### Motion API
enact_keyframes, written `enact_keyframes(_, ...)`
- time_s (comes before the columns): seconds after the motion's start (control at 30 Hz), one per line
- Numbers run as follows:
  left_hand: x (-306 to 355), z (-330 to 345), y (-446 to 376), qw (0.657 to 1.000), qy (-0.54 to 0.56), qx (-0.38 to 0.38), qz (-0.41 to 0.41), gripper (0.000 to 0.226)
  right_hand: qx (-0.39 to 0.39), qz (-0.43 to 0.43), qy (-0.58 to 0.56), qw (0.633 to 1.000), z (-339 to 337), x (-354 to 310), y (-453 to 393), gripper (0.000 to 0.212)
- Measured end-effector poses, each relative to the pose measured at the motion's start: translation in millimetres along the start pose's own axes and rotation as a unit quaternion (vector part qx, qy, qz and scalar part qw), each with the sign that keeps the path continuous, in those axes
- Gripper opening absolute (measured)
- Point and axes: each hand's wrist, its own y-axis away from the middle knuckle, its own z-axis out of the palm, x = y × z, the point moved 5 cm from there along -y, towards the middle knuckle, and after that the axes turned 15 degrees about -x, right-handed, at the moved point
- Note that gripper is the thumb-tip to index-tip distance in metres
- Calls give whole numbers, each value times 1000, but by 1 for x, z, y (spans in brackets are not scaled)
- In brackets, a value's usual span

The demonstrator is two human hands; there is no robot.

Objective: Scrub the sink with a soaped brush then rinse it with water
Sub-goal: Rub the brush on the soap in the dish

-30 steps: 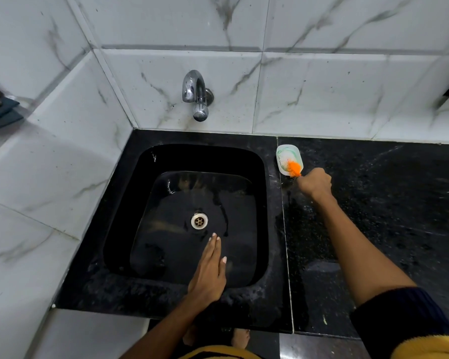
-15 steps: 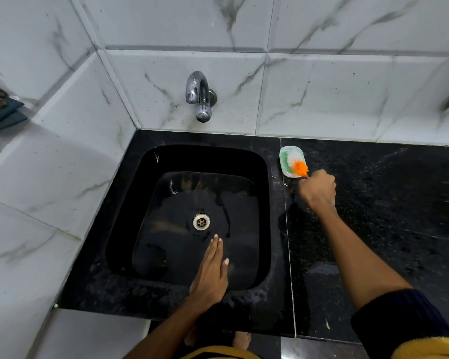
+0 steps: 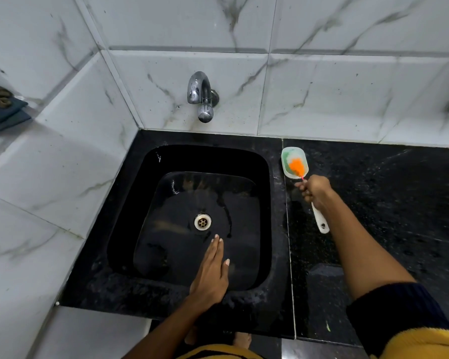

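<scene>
Head view: black sink set in a black stone counter, left of centre, basin dark and glossy with a metal drain in the floor; whether any water stands in it I can't tell. Chrome tap on the white marble-look tiled wall at the far side, above the basin's far rim. Soap dish, small, pale, rounded, sits on the counter just right of the sink's far-right corner; inside it a green smear of soap along the far-left part. Brush: orange bristle head down in the dish, on the near-right part; white handle with a hang hole runs back toward the near right. Right hand curled around the handle just behind the head, handle tail sticking out below the wrist. Left hand flat, fingers straight and together, palm down over the near rim of the sink, fingertips reaching over the basin floor just near of the drain; holding nothing. Folded dark cloth on the ledge at far left.
</scene>
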Motion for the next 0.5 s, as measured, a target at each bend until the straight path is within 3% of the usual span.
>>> enact_keyframes(0.13,0,0,0,1000,-1,0,-3,62,-19,16,-54,998,1,5,-1,26)
enact_keyframes(0.23,1,0,-1,1000,-3,2,-4,62,42,14,31,999,-1,8,-5,24)
enact_keyframes(0.33,0,0,-1,1000,-8,1,-6,62,96,3,162,982,-1,5,-2,36)
enact_keyframes(0.5,1,0,0,1000,-11,7,-8,62,116,-5,234,965,3,-2,6,42)
